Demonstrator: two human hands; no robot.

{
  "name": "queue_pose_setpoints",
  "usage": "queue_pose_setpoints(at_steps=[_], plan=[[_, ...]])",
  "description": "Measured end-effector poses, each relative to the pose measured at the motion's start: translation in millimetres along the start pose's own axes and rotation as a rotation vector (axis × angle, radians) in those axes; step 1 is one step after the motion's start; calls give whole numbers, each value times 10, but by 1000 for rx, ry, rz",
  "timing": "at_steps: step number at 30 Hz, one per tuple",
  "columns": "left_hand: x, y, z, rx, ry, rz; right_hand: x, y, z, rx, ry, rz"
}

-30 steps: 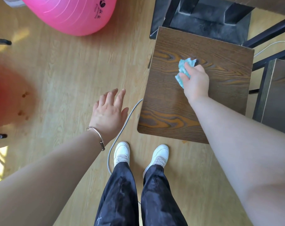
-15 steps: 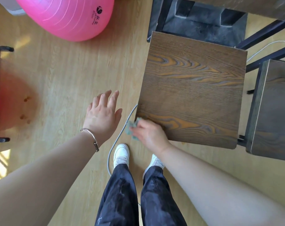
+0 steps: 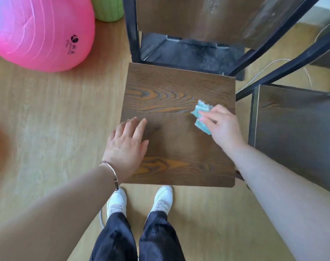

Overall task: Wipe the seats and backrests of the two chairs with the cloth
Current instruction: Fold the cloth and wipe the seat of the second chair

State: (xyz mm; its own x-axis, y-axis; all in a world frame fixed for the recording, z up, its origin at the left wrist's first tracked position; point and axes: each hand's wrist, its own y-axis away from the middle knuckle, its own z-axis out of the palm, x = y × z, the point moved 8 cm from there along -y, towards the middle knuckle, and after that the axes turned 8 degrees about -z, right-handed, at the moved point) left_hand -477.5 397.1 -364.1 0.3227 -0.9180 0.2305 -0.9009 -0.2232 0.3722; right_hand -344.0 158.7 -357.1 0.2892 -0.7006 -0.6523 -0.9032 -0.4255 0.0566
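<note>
A dark wood-grain chair seat (image 3: 171, 87) lies right in front of me, its backrest (image 3: 194, 17) standing beyond in a black metal frame. My right hand (image 3: 221, 127) grips a crumpled light blue cloth (image 3: 201, 112) and presses it on the right half of the seat. My left hand (image 3: 127, 144) lies flat with straight fingers on the seat's left side. The seat of a second chair (image 3: 296, 132) sits close on the right, partly cut off by the frame edge.
A big pink exercise ball (image 3: 37, 32) and a green object (image 3: 108, 8) stand on the wooden floor at the upper left. A dark mat (image 3: 190, 53) lies under the chair's back. White cables (image 3: 264, 70) run on the floor at right. My white shoes (image 3: 139, 200) stand at the seat's front edge.
My right hand swept the cloth from the seat's front left corner up to its right half. My left hand came from over the floor onto the seat. The view tilted up, showing the backrest.
</note>
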Motion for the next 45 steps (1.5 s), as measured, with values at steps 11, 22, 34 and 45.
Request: queue_pose_setpoints(at_steps=[11,22,34,45], plan=[[1590,-973,-56,87,14,171,1055,-1040,-757,165,30,191],[1382,-803,248,34,-44,141,1301,-1112,-465,41,56,246],[673,-510,166,-25,-68,-8,177,396,553,-135,-14,-121],[619,-189,184,-13,-45,42,84,990,529,-228,-114,-125]])
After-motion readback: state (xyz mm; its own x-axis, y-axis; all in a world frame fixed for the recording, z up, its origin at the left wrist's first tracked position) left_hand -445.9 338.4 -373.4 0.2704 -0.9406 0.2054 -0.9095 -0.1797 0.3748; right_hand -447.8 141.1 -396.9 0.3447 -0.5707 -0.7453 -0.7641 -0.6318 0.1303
